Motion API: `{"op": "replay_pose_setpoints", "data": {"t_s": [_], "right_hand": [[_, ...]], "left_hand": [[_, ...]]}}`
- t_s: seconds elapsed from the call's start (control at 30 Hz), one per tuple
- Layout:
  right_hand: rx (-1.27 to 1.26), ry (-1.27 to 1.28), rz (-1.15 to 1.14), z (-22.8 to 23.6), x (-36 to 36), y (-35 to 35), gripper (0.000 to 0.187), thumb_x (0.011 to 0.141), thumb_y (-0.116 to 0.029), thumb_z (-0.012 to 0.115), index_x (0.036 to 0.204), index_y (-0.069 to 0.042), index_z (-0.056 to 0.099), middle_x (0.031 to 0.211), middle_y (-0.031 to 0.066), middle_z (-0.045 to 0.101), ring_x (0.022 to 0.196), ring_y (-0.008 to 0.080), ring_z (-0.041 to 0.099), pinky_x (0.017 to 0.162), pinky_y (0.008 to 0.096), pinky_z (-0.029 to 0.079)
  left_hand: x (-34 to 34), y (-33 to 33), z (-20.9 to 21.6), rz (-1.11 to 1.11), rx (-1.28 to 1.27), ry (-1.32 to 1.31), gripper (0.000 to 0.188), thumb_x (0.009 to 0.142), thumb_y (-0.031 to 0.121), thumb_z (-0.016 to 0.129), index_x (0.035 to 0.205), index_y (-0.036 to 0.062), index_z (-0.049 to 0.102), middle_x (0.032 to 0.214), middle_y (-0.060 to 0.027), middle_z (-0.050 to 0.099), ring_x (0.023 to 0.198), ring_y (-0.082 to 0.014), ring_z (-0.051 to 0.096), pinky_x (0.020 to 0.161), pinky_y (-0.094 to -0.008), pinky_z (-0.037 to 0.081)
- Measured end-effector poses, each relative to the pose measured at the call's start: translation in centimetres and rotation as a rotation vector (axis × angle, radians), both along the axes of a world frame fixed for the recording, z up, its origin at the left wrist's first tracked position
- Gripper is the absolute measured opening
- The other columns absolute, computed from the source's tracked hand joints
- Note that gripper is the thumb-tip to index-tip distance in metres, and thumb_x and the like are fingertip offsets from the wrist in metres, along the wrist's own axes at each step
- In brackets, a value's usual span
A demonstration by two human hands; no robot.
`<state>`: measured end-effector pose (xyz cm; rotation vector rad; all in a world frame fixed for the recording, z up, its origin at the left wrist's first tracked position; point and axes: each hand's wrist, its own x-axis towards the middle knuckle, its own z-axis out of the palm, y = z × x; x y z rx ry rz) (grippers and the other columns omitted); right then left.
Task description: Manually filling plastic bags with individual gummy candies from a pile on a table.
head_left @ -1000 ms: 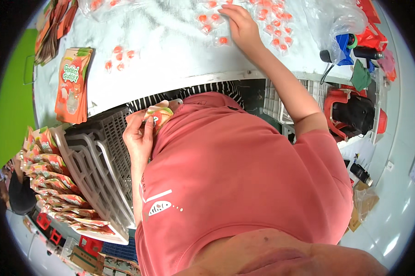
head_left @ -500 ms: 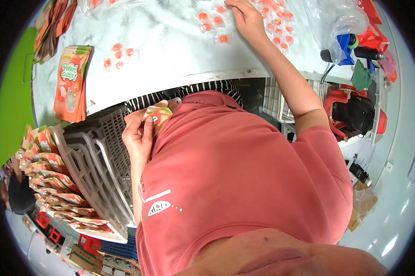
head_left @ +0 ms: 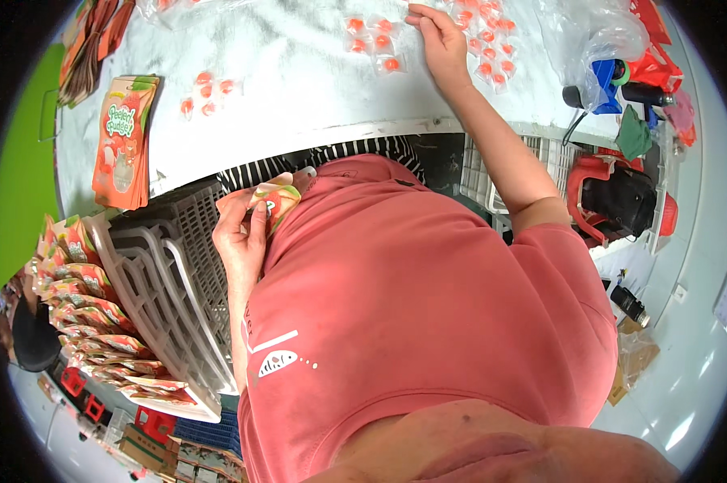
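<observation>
Our left hand [head_left: 238, 229] pinches a part-hidden red-and-green printed pouch [head_left: 281, 201]; whether our right hand [head_left: 444, 50], near clear-wrapped round orange sweets [head_left: 391, 63], grips, we cannot tell.

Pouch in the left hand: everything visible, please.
Small pouch, apparently glossy flexible film, printed red, cream and green with a white mark. The left hand grips it, thumb across its front face. It looks bent or bulged rather than flat and sits tilted, with a green band at its upper right. It is beside the pink shirt; contact there is unclear. Whether its mouth is open, and what's inside, can't be told.
</observation>
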<state>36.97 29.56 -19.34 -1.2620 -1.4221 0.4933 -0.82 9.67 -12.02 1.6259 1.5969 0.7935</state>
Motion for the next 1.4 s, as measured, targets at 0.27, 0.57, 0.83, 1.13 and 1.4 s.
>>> {"op": "replay_pose_setpoints", "data": {"t_s": [0.27,0.57,0.83,1.13,1.4], "right_hand": [[0.047,-0.086,-0.021,-0.1,-0.2,-0.2,0.019,0.094,-0.003,0.054,0.106,0.004,0.068,0.103,0.0162,0.068,0.101,0.0287,0.064,0.094,0.0357,0.048],[0.057,-0.108,-0.029,-0.3,-0.2,-0.2,0.018,0.094,-0.004,0.055,0.105,0.003,0.068,0.102,0.0164,0.068,0.099,0.0282,0.065,0.091,0.0353,0.049],[-0.017,-0.043,0.043,-0.7,0.2,-0.4,0.022,0.095,-0.004,0.058,0.114,0.0,0.067,0.112,0.0119,0.067,0.104,0.0226,0.064,0.091,0.0311,0.049],[-0.04,0.065,0.069,-0.3,0.0,-0.5,0.019,0.099,-0.008,0.06,0.115,-0.002,0.07,0.11,0.0053,0.067,0.101,0.0128,0.066,0.087,0.024,0.049],[0.204,-0.673,0.109,2.9,-6.9,-1.0,0.03,0.092,-0.023,0.072,0.116,-0.005,0.069,0.124,0.0101,0.062,0.116,0.0232,0.06,0.097,0.0367,0.047]], "left_hand": [[-0.2,0.0,-0.8,0.037,0.0,-0.042,0.016,0.092,0.004,0.069,0.108,-0.0007,0.07,0.107,-0.0144,0.071,0.097,-0.0232,0.065,0.086,-0.0318,0.051],[0.1,-0.1,-0.7,0.025,0.054,-0.041,0.012,0.092,0.003,0.069,0.104,0.0003,0.07,0.105,-0.0129,0.07,0.094,-0.0213,0.064,0.082,-0.0303,0.051],[0.1,-0.2,-0.7,0.031,0.04,-0.036,0.012,0.092,0.002,0.068,0.104,0.0,0.07,0.105,-0.0127,0.071,0.093,-0.0217,0.066,0.083,-0.03,0.051],[0.2,-0.1,-0.6,0.018,0.058,0.004,0.013,0.091,0.002,0.069,0.104,0.0002,0.07,0.104,-0.013,0.071,0.094,-0.0225,0.066,0.084,-0.0317,0.051],[0.5,0.4,-0.2,-0.025,0.126,0.07,0.013,0.091,0.003,0.069,0.104,0.0008,0.07,0.102,-0.0126,0.071,0.091,-0.0212,0.065,0.08,-0.0309,0.052]]}}
